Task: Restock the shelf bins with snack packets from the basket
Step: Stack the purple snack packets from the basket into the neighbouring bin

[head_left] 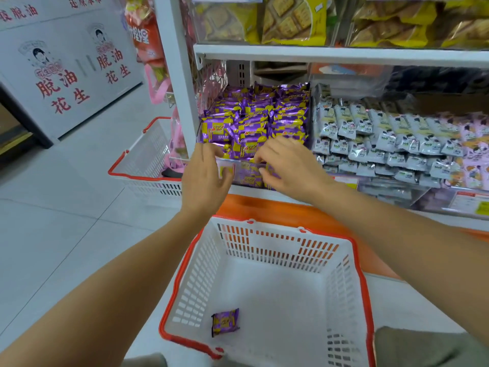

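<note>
At front wall of purple-packet bin (246, 176), both hands up from below, forearms bare.

Reaches left hand (205, 178) to bin's front-left corner. Fingers (209, 151) loosely curled, tips over the lip among front-row purple packets (254, 120), thumb spread apart. Nothing seen gripped.

Reaches right hand (288, 170) to middle of same front edge. Fingers bent down onto front-row packets, thumb tucked close under. Cannot tell whether pinching a packet or only pressing.

Bin heaped full of purple-and-yellow packets, back to front, tight against white shelf post (182, 88) on its left edge.

Just beside it on right, bin of grey-white packets (370, 139) in stacked rows. Pink packets (473, 157) at far right edge. Yellow biscuit bags (291, 19) on shelf above.

Below hands, orange ledge (264, 205). Nearer still, white basket (201, 282) with red rim, between the forearms.

One purple packet (225, 322) flat on basket bottom, near-left corner, well apart from both hands.

Second basket (148, 160), also white with red rim, on floor tiles (53, 207) left of shelf post, contents mostly hidden.

White cabinet (66, 75) with red characters at far left.
</note>
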Demonstrator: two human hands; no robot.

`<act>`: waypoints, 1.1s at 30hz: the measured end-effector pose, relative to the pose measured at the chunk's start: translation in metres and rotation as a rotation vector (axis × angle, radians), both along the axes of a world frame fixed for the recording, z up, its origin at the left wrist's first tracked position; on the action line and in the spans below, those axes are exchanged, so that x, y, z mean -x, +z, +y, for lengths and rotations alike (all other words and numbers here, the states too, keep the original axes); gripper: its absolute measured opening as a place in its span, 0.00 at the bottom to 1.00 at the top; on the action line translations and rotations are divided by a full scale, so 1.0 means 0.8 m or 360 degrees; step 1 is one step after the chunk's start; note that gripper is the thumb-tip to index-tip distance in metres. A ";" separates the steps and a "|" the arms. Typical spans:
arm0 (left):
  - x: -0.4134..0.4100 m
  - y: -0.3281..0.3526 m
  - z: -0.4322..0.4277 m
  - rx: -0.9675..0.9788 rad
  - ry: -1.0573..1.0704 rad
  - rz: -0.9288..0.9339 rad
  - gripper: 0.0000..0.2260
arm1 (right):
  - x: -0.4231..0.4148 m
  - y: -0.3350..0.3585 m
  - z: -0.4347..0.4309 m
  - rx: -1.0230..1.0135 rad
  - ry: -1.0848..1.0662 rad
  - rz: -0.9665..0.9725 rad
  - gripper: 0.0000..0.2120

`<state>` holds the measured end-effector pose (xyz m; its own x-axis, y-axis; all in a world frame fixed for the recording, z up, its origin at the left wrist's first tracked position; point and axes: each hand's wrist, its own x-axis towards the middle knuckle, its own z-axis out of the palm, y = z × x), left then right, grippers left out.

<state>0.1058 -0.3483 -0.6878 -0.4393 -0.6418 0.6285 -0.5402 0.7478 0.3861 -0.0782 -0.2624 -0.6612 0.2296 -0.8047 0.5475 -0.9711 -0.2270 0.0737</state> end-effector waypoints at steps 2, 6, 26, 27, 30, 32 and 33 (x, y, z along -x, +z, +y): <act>-0.015 -0.026 0.017 -0.0116 0.0004 -0.0138 0.11 | -0.021 -0.029 0.012 -0.0115 0.0061 -0.0081 0.07; -0.036 -0.096 0.052 -0.0650 -0.0072 -0.0772 0.08 | -0.045 -0.103 0.039 -0.0686 -0.0062 -0.0181 0.08; -0.080 -0.431 0.100 -0.1554 -0.0038 -0.2091 0.22 | -0.045 -0.401 0.080 -0.2271 -0.0413 -0.0697 0.20; -0.080 -0.438 0.101 -0.1538 -0.0023 -0.2111 0.22 | -0.044 -0.409 0.082 -0.2295 -0.0418 -0.0718 0.20; -0.080 -0.451 0.102 -0.1440 -0.0001 -0.2179 0.21 | -0.042 -0.424 0.086 -0.2356 -0.0456 -0.0749 0.20; -0.080 -0.453 0.100 -0.1385 -0.0017 -0.2250 0.19 | -0.041 -0.430 0.089 -0.2382 -0.0470 -0.0761 0.19; -0.080 -0.454 0.099 -0.1387 -0.0025 -0.2281 0.20 | -0.040 -0.431 0.090 -0.2392 -0.0481 -0.0773 0.19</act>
<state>0.1702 -0.2688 -1.0508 -0.3122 -0.5495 -0.7750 -0.7942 0.5986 -0.1045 -0.0458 -0.1907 -1.0061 0.0191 -0.6355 -0.7719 -0.8554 0.3893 -0.3416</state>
